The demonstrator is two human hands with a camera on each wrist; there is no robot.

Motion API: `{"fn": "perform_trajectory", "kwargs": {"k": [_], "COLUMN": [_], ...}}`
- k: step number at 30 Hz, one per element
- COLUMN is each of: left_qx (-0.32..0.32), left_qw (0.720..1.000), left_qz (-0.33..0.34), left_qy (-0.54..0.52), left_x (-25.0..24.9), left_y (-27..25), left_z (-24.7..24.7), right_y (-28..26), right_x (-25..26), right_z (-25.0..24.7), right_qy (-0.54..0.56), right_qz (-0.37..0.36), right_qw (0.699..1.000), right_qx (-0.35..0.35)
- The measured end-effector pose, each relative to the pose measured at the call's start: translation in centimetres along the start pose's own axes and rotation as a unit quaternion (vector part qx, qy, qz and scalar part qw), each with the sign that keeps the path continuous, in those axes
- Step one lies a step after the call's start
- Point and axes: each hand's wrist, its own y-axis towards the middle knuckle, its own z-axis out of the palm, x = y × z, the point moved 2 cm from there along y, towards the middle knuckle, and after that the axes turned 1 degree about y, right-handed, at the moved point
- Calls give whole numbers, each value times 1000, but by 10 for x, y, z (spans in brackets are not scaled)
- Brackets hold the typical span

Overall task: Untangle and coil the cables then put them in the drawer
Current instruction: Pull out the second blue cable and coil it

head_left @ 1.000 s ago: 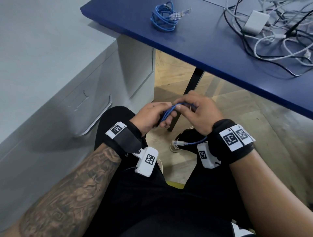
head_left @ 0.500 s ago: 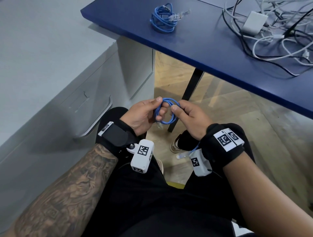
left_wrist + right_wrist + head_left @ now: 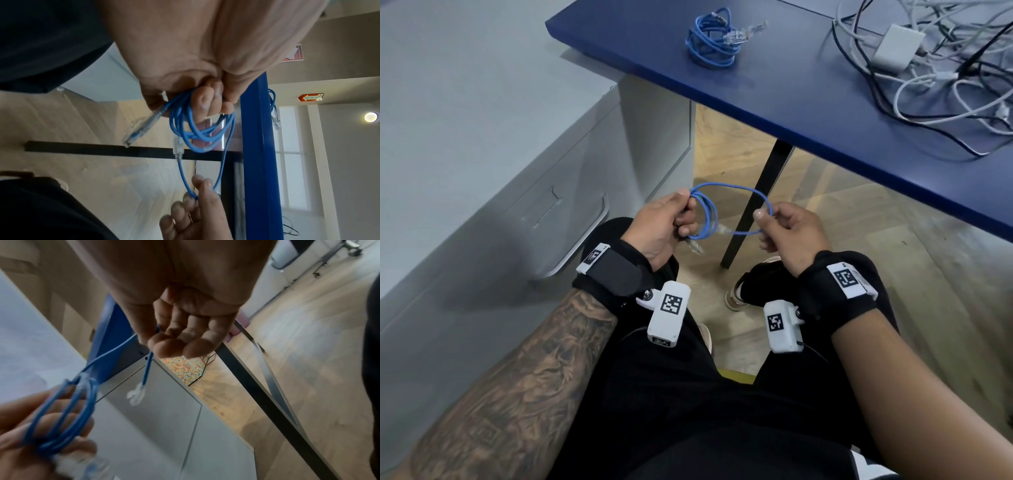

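Observation:
A thin blue network cable (image 3: 726,186) stretches between my two hands above my lap, below the table edge. My left hand (image 3: 683,214) grips several coiled loops of the cable (image 3: 197,136), and a clear plug (image 3: 139,128) sticks out beside the fingers. My right hand (image 3: 765,217) pinches the outer loop near the free end (image 3: 147,369), whose clear plug (image 3: 135,394) hangs loose. The grey cabinet's drawer (image 3: 544,212) on the left is closed, with its handle (image 3: 585,236) beside my left knee.
A second coiled blue cable (image 3: 710,41) lies on the dark blue table (image 3: 808,113). A tangle of white and black cables (image 3: 945,85) with a white adapter (image 3: 897,48) covers the table's right part. A black table leg (image 3: 753,212) stands behind my hands.
My hands have moved apart. The right hand has drawn one loop out to the right, widening the small coil that both hands held close together.

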Motion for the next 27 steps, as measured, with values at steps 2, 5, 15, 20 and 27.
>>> {"fn": "perform_trajectory", "kwargs": {"k": [2,5,15,20,27], "left_qx": [40,76,127,133,110], "left_qw": [999,995,972,964,969], "left_qz": [-28,-51,-134,-144,-130], "left_qy": [-20,-24,-146,-179,-177], "left_x": [2,4,4,9,-1], "left_y": [-3,-6,-7,-7,-13], "left_z": [4,7,5,6,13], "right_y": [3,6,-3,-10,-15], "right_x": [-1,-5,-7,-2,3], "right_z": [-4,-5,10,25,39], "right_qy": [6,12,103,140,141], "right_qz": [1,-1,-28,-18,-24], "right_qw": [999,999,994,987,988], "right_qx": [-34,-47,35,71,61]}}
